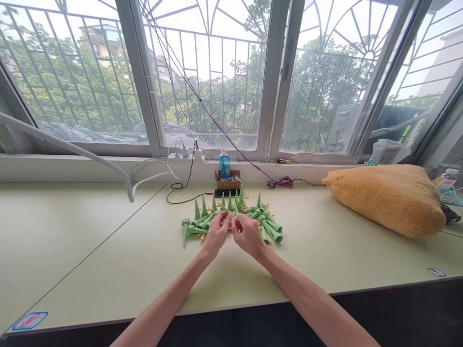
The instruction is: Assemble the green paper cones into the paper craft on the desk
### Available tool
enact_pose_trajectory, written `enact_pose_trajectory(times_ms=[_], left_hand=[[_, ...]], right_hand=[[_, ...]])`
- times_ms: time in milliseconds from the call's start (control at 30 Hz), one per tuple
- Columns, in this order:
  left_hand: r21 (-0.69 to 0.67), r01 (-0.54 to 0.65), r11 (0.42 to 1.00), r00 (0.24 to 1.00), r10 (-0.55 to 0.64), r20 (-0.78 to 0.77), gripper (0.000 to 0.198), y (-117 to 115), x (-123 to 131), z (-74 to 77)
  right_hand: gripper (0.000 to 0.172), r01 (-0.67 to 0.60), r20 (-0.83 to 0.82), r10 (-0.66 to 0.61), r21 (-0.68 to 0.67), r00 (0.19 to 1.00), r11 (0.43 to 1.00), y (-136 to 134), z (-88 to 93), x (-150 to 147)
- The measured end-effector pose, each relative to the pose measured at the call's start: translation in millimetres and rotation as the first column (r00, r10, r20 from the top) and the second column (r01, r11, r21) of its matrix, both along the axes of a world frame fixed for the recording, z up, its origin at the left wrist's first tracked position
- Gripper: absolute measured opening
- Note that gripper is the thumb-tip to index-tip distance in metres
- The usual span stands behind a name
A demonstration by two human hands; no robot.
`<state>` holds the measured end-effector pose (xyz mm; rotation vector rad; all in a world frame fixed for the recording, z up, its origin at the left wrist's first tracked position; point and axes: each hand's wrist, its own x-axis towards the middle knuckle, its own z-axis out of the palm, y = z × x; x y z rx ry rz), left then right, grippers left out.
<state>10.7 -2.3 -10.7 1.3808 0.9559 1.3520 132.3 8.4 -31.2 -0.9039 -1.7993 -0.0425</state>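
My left hand [218, 232] and my right hand [246, 233] meet fingertip to fingertip over the table, fingers closed in a pinch. What they pinch is small and mostly hidden; a bit of orange or red shows between them. Around them lie several green plastic cone-shaped spikes. A row of upright green spikes [213, 202] stands behind my left hand. Loose green spikes [270, 228] lie heaped by my right hand, their open round ends toward me. Small yellow fittings [203, 238] are scattered among the spikes, and one green spike [185, 232] with a wide cap points toward me at the left.
Behind the spikes are a black phone [227, 193] on a cable and a cardboard box [228, 180] with a blue bottle [224, 165]. A coiled cable [280, 182] lies right of it. An orange plush cushion [385, 200] fills the right. A white stand arm [90, 156] reaches in from the left.
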Motion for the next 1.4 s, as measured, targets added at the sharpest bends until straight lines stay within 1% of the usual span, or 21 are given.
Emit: enact_pose_trajectory(times_ms=[433, 533, 633, 733, 800, 867, 933, 967, 1033, 1133, 1200, 1300, 1400], left_hand=[[0.003, -0.006, 1.0, 1.0, 0.006, -0.013, 0.033, 0.4, -0.5, -0.4], [0.021, -0.033, 0.999, 0.999, 0.034, -0.041, 0.033, 1.0, -0.8, -1.1], [0.064, -0.077, 0.995, 0.993, 0.082, -0.088, 0.032, 2.2, -2.2, -2.3], [0.154, -0.137, 0.979, 0.975, 0.16, -0.151, 0.032, 3.2, -5.4, -2.0], [0.218, -0.203, 0.955, 0.949, 0.247, -0.198, 0.032, 3.3, -8.9, 0.3], [0.25, -0.261, 0.932, 0.919, 0.32, -0.231, 0.031, 3.2, -13.1, 4.7], [0.3, -0.277, 0.913, 0.891, 0.361, -0.276, 0.03, 3.6, -17.5, 10.2], [0.32, -0.264, 0.91, 0.88, 0.364, -0.306, 0.03, 4.0, -19.5, 13.0], [0.316, -0.156, 0.936, 0.867, 0.284, -0.409, 0.03, 4.9, -22.6, 17.2], [0.343, -0.068, 0.937, 0.815, 0.25, -0.522, 0.03, 6.2, -25.4, 17.9], [0.348, -0.012, 0.938, 0.789, 0.222, -0.572, 0.03, 7.2, -27.0, 14.3], [0.353, 0.036, 0.935, 0.745, 0.21, -0.634, 0.029, 10.6, -30.1, 5.7], [0.361, 0.072, 0.93, 0.73, 0.198, -0.654, 0.027, 15.7, -33.2, -3.0]], right_hand=[[0.02, -0.001, -0.018, -0.001, -0.073, 1.0, 0.997, 0.0, -0.4, 0.1], [0.02, -0.015, -0.031, 0.011, -0.112, 0.999, 0.994, -0.6, -0.2, 0.1], [0.02, -0.058, -0.061, 0.048, -0.168, 0.997, 0.984, -2.8, 2.6, 0.2], [0.02, -0.071, -0.12, 0.049, -0.183, 0.992, 0.98, -4.2, 6.7, 1.2], [0.024, -0.048, -0.164, 0.019, -0.177, 0.986, 0.983, -3.2, 8.7, 3.0], [0.027, -0.01, -0.195, -0.023, -0.171, 0.981, 0.985, -0.4, 9.7, 6.1], [0.03, 0.039, -0.208, -0.073, -0.162, 0.975, 0.986, 3.3, 10.0, 10.2], [0.03, 0.061, -0.212, -0.094, -0.155, 0.973, 0.986, 5.1, 10.1, 12.3], [0.031, 0.1, -0.22, -0.129, -0.137, 0.967, 0.985, 8.1, 10.2, 16.2], [0.031, 0.11, -0.219, -0.137, -0.133, 0.966, 0.985, 10.1, 11.1, 19.4], [0.031, 0.111, -0.207, -0.137, -0.134, 0.969, 0.985, 10.2, 11.8, 19.9], [0.033, 0.112, -0.185, -0.135, -0.132, 0.973, 0.985, 9.9, 12.1, 19.5], [0.033, 0.111, -0.164, -0.132, -0.131, 0.978, 0.985, 10.5, 11.2, 19.3]])
